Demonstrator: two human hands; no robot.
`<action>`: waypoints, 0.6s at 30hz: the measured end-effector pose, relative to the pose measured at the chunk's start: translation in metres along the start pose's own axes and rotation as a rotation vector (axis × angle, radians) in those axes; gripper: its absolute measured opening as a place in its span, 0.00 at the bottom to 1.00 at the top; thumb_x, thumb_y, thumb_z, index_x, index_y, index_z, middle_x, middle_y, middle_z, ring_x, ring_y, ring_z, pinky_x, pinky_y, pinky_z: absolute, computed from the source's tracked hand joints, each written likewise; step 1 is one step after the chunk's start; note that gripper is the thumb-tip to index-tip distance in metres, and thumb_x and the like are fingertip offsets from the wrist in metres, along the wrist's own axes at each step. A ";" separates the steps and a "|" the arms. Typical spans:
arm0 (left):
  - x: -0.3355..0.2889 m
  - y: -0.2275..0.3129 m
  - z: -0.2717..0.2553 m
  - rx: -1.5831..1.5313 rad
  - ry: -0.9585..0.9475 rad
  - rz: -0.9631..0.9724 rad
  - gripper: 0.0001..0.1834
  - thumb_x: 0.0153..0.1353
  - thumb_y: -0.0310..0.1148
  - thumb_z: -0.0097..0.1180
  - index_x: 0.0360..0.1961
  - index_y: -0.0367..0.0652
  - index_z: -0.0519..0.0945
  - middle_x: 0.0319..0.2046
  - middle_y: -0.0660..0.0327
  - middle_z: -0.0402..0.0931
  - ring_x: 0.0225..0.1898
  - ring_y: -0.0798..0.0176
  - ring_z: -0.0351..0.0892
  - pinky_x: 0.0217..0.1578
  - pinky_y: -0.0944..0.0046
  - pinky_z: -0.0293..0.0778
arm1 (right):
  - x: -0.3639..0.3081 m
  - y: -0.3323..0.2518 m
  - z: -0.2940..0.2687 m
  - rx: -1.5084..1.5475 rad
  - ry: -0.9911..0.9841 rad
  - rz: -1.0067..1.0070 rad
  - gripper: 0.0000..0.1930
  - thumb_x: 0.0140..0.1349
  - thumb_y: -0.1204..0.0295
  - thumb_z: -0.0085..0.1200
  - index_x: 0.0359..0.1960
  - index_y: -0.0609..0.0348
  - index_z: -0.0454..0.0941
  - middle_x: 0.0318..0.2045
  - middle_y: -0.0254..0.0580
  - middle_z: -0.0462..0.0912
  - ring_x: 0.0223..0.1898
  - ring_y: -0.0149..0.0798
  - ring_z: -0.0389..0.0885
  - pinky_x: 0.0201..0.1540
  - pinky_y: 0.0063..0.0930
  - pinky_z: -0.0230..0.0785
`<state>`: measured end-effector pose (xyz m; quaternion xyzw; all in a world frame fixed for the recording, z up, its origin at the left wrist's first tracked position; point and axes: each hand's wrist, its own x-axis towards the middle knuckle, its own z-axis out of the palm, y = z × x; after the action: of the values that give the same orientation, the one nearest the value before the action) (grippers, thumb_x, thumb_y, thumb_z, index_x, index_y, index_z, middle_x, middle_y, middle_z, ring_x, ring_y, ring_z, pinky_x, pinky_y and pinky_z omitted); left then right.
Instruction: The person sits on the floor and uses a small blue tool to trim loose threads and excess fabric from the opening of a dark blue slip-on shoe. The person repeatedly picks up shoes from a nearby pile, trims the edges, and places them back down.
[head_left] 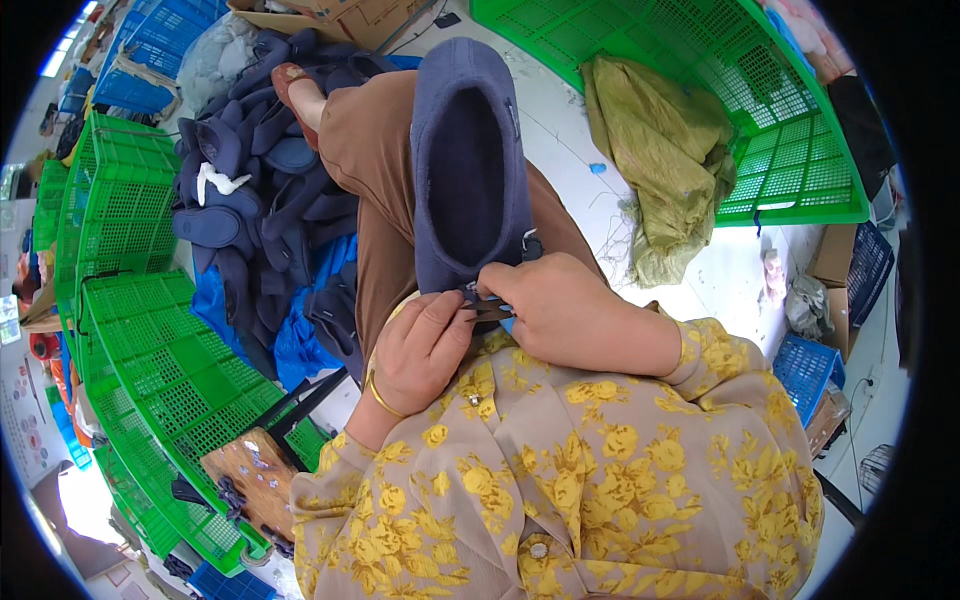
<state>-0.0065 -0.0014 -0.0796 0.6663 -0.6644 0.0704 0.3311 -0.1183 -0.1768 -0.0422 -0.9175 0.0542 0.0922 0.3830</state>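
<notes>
A navy fabric slipper (428, 190) lies over my lap, its opening facing up and its heel towards me. My left hand (420, 345), with a gold bangle at the wrist, is closed, its fingertips pinched at the slipper's heel edge. Just beside it, my right hand (565, 308) is closed round small thread snips (490, 312). Their dark blades point to the left fingertips, and a bit of blue shows under the palm. A small dark tag (532, 246) hangs at the slipper's right rear side. Whatever lies between the fingertips is too small to make out.
Many navy slippers (240, 210) are heaped at the left on blue plastic sheeting (310, 345). Green crates (150, 340) line the left side. A larger green crate (790, 165) and an olive sack (655, 150) stand right. A wooden board (250, 480) sits lower left.
</notes>
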 end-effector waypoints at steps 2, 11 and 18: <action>0.000 0.001 -0.001 0.000 -0.003 -0.007 0.11 0.48 0.22 0.59 0.35 0.32 0.79 0.37 0.50 0.77 0.36 0.52 0.80 0.36 0.59 0.79 | -0.001 -0.001 0.002 0.023 0.003 0.005 0.15 0.48 0.81 0.52 0.40 0.60 0.73 0.25 0.54 0.80 0.31 0.56 0.81 0.34 0.47 0.71; -0.007 0.007 0.003 -0.093 0.131 -0.201 0.16 0.45 0.17 0.62 0.38 0.36 0.79 0.38 0.53 0.79 0.36 0.53 0.81 0.35 0.60 0.79 | -0.012 0.004 0.007 0.184 0.045 0.035 0.20 0.50 0.85 0.48 0.46 0.54 0.70 0.29 0.53 0.81 0.34 0.59 0.80 0.34 0.45 0.71; -0.006 0.008 0.001 -0.111 0.097 -0.197 0.15 0.46 0.18 0.63 0.39 0.36 0.80 0.38 0.53 0.80 0.36 0.53 0.81 0.36 0.60 0.80 | -0.014 0.007 0.021 0.281 0.155 0.001 0.16 0.55 0.84 0.47 0.46 0.56 0.69 0.32 0.55 0.81 0.37 0.59 0.80 0.37 0.46 0.72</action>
<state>-0.0150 0.0041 -0.0804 0.7050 -0.5817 0.0329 0.4044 -0.1361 -0.1658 -0.0585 -0.8594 0.0965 0.0129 0.5020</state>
